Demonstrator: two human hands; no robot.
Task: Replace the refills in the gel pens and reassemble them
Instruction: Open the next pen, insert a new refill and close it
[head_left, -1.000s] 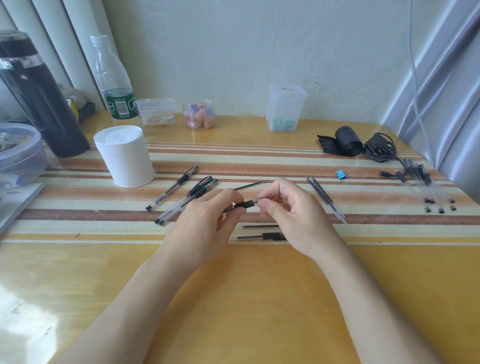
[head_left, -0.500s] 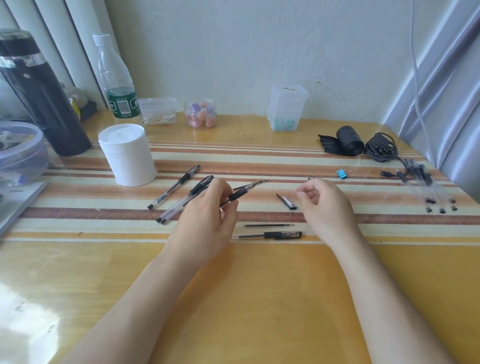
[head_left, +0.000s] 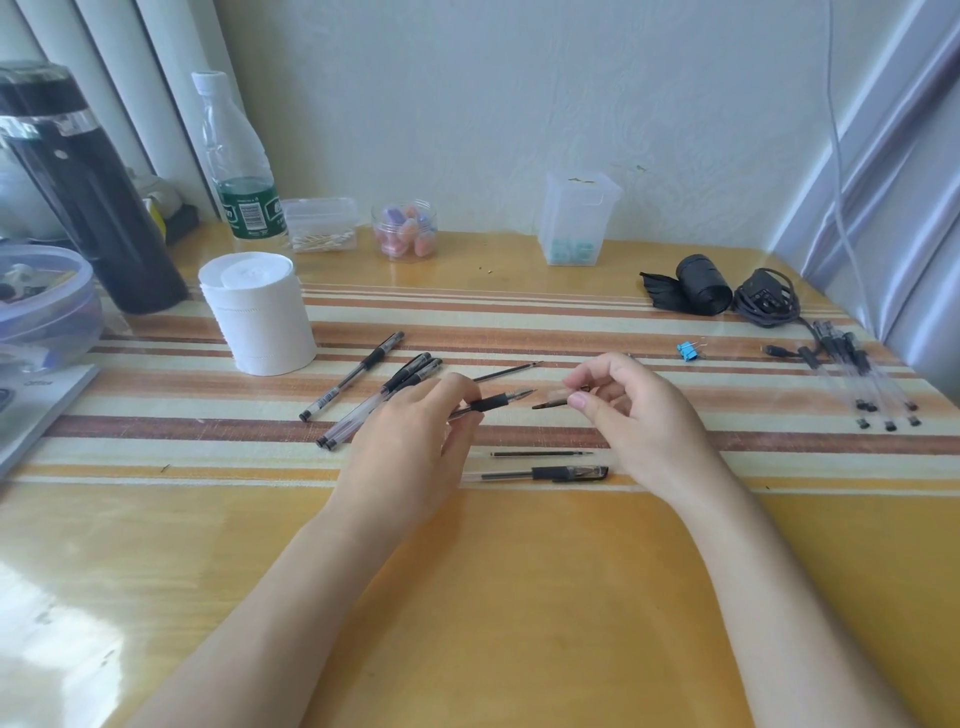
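Uncapped gel pen (head_left: 496, 402), black grip, tip pointing right from the left-hand pinch; its cap (head_left: 558, 401), just beyond, in the right-hand pinch.

Body in view: two forearms and two hands only. Left hand (head_left: 410, 441) and right hand (head_left: 639, 421) are both bare: no gloves, rings, watch or wristband seen. Forearms are bare along all their visible length; no sleeve or cuff enters the frame. Fingernails are short and unpainted where visible.
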